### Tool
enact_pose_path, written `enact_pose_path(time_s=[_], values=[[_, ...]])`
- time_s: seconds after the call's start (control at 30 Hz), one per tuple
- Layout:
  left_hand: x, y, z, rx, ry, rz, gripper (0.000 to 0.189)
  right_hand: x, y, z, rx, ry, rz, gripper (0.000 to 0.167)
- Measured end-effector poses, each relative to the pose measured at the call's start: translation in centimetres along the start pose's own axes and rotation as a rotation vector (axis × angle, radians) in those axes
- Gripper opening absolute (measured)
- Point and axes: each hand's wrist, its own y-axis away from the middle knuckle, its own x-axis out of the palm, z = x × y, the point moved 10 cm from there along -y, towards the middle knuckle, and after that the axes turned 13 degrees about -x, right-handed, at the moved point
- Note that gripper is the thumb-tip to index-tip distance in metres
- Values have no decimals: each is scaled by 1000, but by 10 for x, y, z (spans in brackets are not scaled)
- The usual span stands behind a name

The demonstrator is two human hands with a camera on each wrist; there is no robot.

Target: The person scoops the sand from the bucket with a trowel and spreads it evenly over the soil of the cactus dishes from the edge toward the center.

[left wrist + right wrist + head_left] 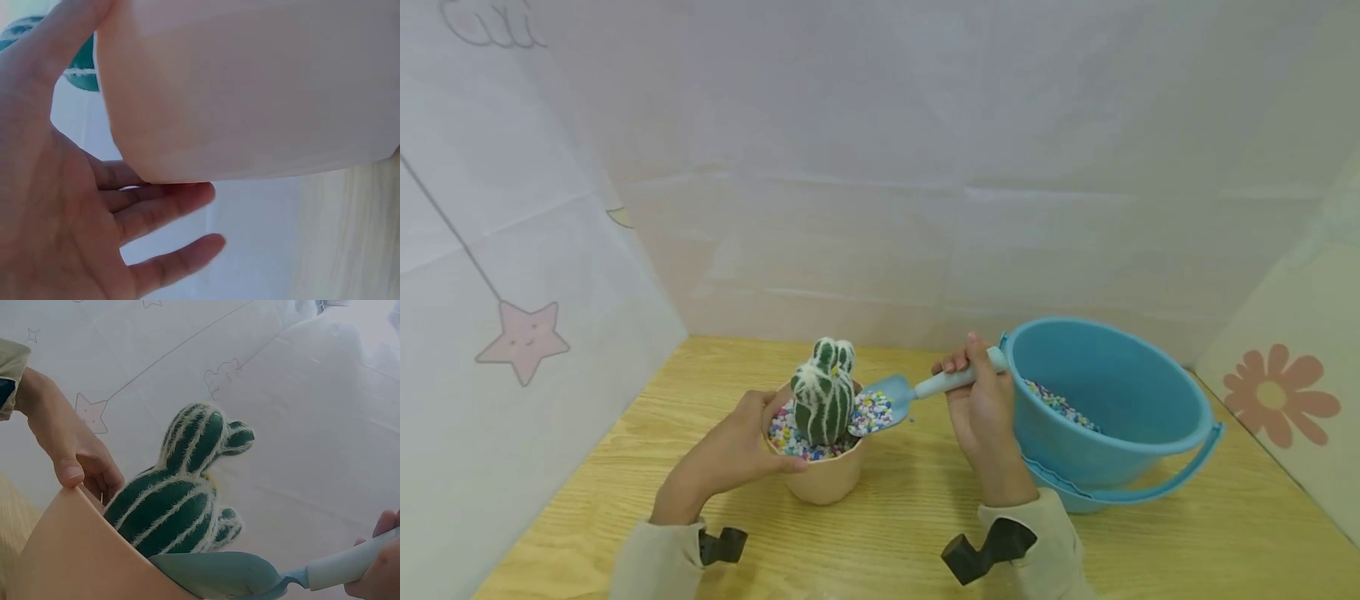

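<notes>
A green cactus with white fuzzy stripes (823,408) stands in a peach-coloured pot (826,483), with multicoloured pebbles (784,429) around its base. My left hand (726,450) holds the pot by its left side, thumb at the front rim and fingers around the far side. My right hand (985,408) grips the white handle of a small blue shovel (215,572). Its blade, loaded with coloured pebbles (872,411), is tilted at the pot's right rim beside the cactus. In the right wrist view the blade's tip is hidden behind the pot's wall.
A blue bucket (1105,467) stands on the wooden table (917,517) to the right, with more coloured pebbles (1060,404) inside. Its handle (1180,483) hangs down at the front right. Pale sheets printed with a star (523,337) and a flower (1277,396) enclose the table.
</notes>
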Motion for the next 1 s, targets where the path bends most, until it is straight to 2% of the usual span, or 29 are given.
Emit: enact_pose_path(time_s=[0.1,0.33,0.5,0.6,0.73,0.83,1.0], values=[[0,1,-2,16,-15,-7,111,0,1,-1,-4,5,2,36],[5,-2,5,47,49,33,114,1,2,-1,2,9,5,35],[4,-3,5,57,7,7,111,2,2,1,0,19,-4,33],[4,-2,-1,74,-40,-23,108,2,3,2,0,16,-13,34],[5,-1,-7,107,-57,-48,106,1,4,2,-7,15,-18,34],[7,-2,-4,97,-18,-26,108,0,4,2,-12,17,-18,34],[9,-5,10,42,81,61,109,1,4,4,-15,26,-28,31]])
